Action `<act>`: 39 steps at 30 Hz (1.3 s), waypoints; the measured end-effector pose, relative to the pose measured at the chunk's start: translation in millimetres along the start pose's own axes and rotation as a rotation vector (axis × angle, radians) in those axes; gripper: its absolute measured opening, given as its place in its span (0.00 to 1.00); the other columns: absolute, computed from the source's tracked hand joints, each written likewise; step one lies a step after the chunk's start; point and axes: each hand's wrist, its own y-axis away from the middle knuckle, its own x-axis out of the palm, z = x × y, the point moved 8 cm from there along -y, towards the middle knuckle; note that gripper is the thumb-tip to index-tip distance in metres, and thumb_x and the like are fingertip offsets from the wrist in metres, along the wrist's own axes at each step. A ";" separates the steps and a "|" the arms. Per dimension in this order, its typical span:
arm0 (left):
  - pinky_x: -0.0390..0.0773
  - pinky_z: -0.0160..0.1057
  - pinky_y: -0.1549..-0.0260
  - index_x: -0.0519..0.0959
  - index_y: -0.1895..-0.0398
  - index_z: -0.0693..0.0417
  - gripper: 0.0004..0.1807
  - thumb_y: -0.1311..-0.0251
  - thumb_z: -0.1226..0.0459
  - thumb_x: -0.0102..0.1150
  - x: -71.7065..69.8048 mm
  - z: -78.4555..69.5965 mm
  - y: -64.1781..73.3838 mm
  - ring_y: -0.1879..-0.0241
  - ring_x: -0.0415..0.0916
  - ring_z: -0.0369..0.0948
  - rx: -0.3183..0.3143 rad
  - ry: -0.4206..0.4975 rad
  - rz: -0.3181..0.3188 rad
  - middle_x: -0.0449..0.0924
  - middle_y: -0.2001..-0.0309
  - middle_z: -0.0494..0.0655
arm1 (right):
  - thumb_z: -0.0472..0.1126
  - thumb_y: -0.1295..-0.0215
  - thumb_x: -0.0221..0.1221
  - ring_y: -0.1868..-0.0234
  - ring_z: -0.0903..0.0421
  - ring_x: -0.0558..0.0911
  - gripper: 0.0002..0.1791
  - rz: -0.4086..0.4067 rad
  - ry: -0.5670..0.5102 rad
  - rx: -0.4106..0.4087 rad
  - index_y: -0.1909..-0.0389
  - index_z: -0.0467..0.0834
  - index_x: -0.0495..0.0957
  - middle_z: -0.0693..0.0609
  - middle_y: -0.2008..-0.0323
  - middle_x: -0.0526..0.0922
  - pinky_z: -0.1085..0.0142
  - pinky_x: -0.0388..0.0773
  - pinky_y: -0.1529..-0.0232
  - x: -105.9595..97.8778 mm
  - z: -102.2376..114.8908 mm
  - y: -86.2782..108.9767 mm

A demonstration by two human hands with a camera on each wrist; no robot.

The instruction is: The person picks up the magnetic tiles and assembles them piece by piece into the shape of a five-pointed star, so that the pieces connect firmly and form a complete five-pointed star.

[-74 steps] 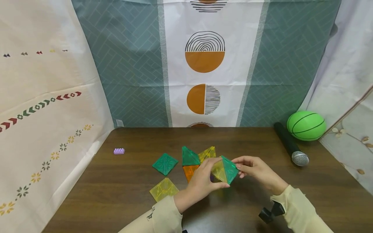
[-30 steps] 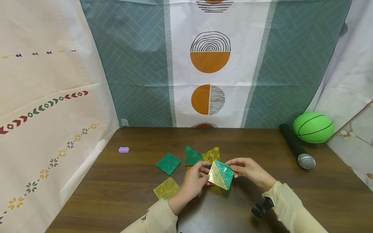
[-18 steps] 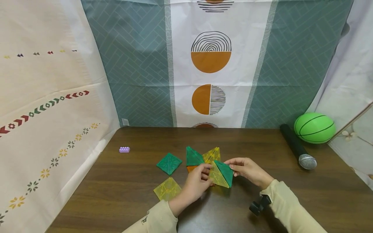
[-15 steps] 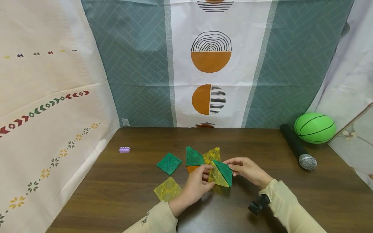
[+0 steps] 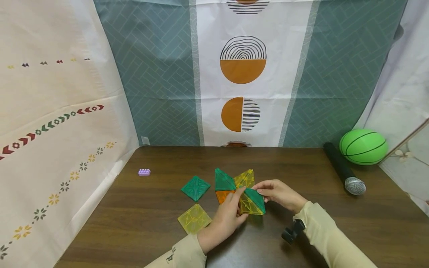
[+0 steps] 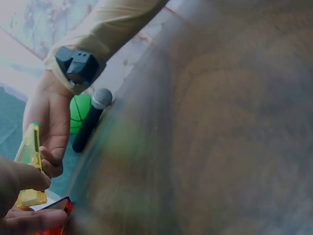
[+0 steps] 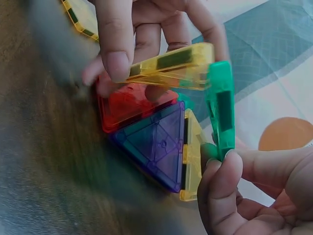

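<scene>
My left hand [image 5: 223,217] grips a translucent yellow triangular magnetic tile [image 5: 250,207]. My right hand [image 5: 281,195] pinches a green triangular magnetic tile [image 5: 256,198] between thumb and finger. The two tiles meet along one edge, at an angle, as the right wrist view shows. Below them lie a red tile [image 7: 132,105], a purple triangular tile [image 7: 155,144] and another yellow tile [image 7: 192,139]. Behind my left fingers, the head view shows a green tile [image 5: 223,181], an orange tile [image 5: 223,195] and a yellow tile [image 5: 245,178] of this group, partly covered by my hand.
Left of the group are a green square shape [image 5: 196,188] and a yellow square tile [image 5: 194,219]. A small purple brick [image 5: 144,172] lies farther left on the brown table [image 5: 151,212]. At the back right are a black microphone [image 5: 342,167] and a green ball [image 5: 363,146].
The joined yellow and green tiles have come down and tilted flatter over the group, after being held more upright. My right hand has shifted left with them; my left fingers have shifted on the yellow tile.
</scene>
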 end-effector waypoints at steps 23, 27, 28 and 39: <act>0.76 0.31 0.82 0.69 0.48 0.64 0.28 0.47 0.60 0.70 10.3 -17.3 -11.8 0.77 0.78 0.44 -0.030 -0.337 -0.096 0.79 0.63 0.54 | 0.34 0.32 0.55 0.74 0.62 0.75 0.16 0.045 0.142 0.039 0.51 0.27 0.78 0.53 0.64 0.84 0.70 0.75 0.71 -10.2 -9.0 -24.8; 0.76 0.31 0.81 0.70 0.49 0.63 0.27 0.48 0.61 0.70 10.3 -18.5 -11.8 0.77 0.78 0.43 -0.018 -0.353 -0.118 0.78 0.63 0.53 | 0.35 0.33 0.56 0.75 0.61 0.72 0.15 0.015 0.174 0.038 0.52 0.28 0.78 0.52 0.64 0.83 0.70 0.73 0.72 -12.1 -10.3 -26.3; 0.76 0.31 0.81 0.70 0.49 0.63 0.28 0.48 0.61 0.70 10.4 -18.4 -11.9 0.77 0.78 0.43 -0.018 -0.352 -0.118 0.78 0.62 0.53 | 0.35 0.33 0.56 0.74 0.61 0.72 0.15 -0.001 0.192 0.036 0.52 0.29 0.79 0.51 0.63 0.83 0.69 0.73 0.71 -13.1 -10.7 -26.3; 0.79 0.32 0.77 0.69 0.43 0.60 0.31 0.48 0.60 0.70 8.2 -14.7 -13.1 0.75 0.79 0.45 -0.049 -0.306 -0.077 0.79 0.58 0.54 | 0.38 0.34 0.59 0.64 0.56 0.78 0.13 -0.136 0.315 0.003 0.55 0.32 0.81 0.39 0.57 0.83 0.64 0.79 0.63 -19.5 -5.4 -20.2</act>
